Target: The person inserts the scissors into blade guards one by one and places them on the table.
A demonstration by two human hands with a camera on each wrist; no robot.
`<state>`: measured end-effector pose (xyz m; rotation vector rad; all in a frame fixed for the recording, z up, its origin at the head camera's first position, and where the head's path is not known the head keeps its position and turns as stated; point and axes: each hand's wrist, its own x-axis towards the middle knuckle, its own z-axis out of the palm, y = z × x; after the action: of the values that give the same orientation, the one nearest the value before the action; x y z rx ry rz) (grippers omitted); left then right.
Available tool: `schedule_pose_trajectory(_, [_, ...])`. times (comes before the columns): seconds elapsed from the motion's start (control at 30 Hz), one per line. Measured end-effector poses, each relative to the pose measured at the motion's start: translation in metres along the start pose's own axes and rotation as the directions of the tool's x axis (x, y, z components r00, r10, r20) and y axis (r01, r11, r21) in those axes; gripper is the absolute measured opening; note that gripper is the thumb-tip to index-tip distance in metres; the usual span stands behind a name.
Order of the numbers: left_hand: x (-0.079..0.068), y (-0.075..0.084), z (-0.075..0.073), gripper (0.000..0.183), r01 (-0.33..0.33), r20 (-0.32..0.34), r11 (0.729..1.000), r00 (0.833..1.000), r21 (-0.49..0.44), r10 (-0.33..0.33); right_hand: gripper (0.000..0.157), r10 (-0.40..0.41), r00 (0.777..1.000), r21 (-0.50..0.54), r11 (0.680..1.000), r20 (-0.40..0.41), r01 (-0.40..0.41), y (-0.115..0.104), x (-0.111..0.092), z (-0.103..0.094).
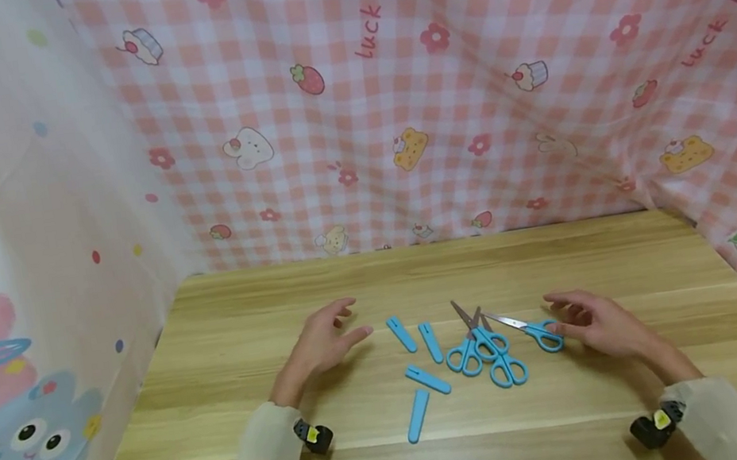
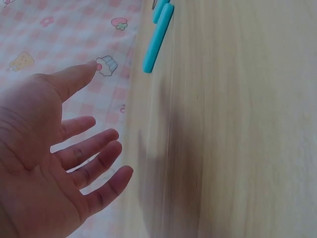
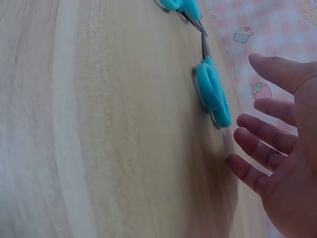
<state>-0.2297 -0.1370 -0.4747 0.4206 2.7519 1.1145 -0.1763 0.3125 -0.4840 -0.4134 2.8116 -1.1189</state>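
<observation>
Blue-handled scissors lie on the wooden table in the head view. Several overlap in a cluster [image 1: 491,341] with their blades crossed, and one separate pair [image 1: 515,323] lies just right of them. Left of the cluster are several blue blade covers [image 1: 402,335], spread apart. My left hand [image 1: 319,342] hovers left of the covers, its fingers loosely extended and holding nothing; a cover [image 2: 158,39] shows beyond it in the left wrist view. Beside the separate pair's handles is my right hand [image 1: 600,322], fingers relaxed and spread; those handles [image 3: 213,89] appear apart from its fingers in the right wrist view.
The wooden table [image 1: 242,298] reaches back to a pink checked cloth [image 1: 349,104]. A white patterned cloth [image 1: 50,232] hangs along the left side. A black wrist camera [image 1: 316,438] sits on the left wrist and another [image 1: 653,430] on the right.
</observation>
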Motion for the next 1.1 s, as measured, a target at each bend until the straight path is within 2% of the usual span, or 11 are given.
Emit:
schedule_pose_trajectory(0.17, [0.006,0.003,0.006,0.059,0.001,0.019,1.000,1.000,0.000,-0.001,0.055,0.020,0.999,0.096,0.995,0.046,-0.024,-0.001,0.003,0.004])
schedule_pose_trajectory(0.43, [0.013,0.007,0.014,0.057,-0.019,0.036,0.998,0.999,-0.054,0.021,0.058,0.025,0.995,0.151,0.988,0.092,-0.039,0.005,0.003,0.008])
schedule_pose_trajectory(0.63, [0.018,0.006,0.019,0.056,0.009,0.083,0.994,0.997,-0.106,-0.001,0.057,0.013,0.996,0.150,0.988,0.093,-0.027,0.009,0.004,0.011])
schedule_pose_trajectory(0.87, [0.022,0.008,0.025,0.053,0.037,0.105,0.990,0.994,-0.136,-0.023,0.056,0.020,0.996,0.154,0.987,0.084,-0.033,0.013,0.005,0.014])
schedule_pose_trajectory(1.1, [0.024,0.009,0.028,0.053,0.040,0.138,0.984,0.990,-0.176,-0.015,0.056,0.039,0.996,0.151,0.987,0.074,-0.050,0.013,0.004,0.018])
